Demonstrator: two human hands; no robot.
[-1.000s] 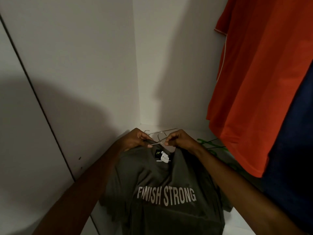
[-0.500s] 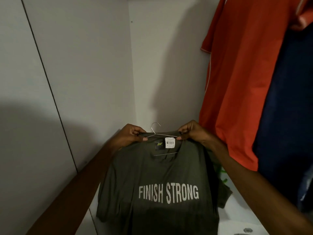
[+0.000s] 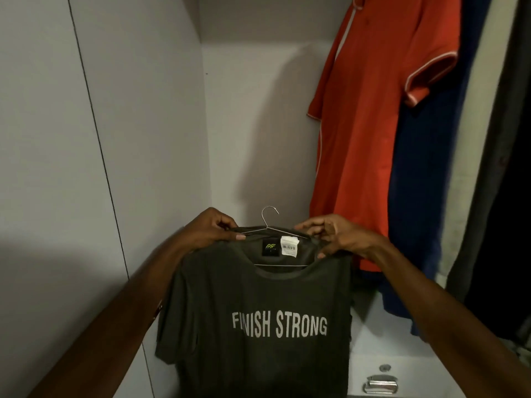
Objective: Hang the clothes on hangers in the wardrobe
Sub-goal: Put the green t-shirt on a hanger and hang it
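Observation:
A dark olive T-shirt point(image 3: 258, 305) printed "FINISH STRONG" hangs upright on a thin wire hanger point(image 3: 269, 219), whose hook sticks up above the collar. My left hand point(image 3: 211, 227) pinches the shirt's left shoulder over the hanger arm. On the other side my right hand point(image 3: 334, 235) grips the right shoulder and hanger arm. A white tag point(image 3: 289, 246) shows inside the neck. The shirt is held in front of the wardrobe's white back wall point(image 3: 253, 124); the rail is out of view.
An orange shirt point(image 3: 362, 139) hangs at the right, with a dark blue garment point(image 3: 422, 182) and darker clothes point(image 3: 500, 211) beyond it. A white side panel point(image 3: 115, 110) stands at the left. Below right is a white drawer front with a metal handle point(image 3: 380, 382).
Both hands have lifted the shirt and hanger up from the wardrobe floor; the shirt now hangs upright with the hook pointing up, and my view has tilted upward.

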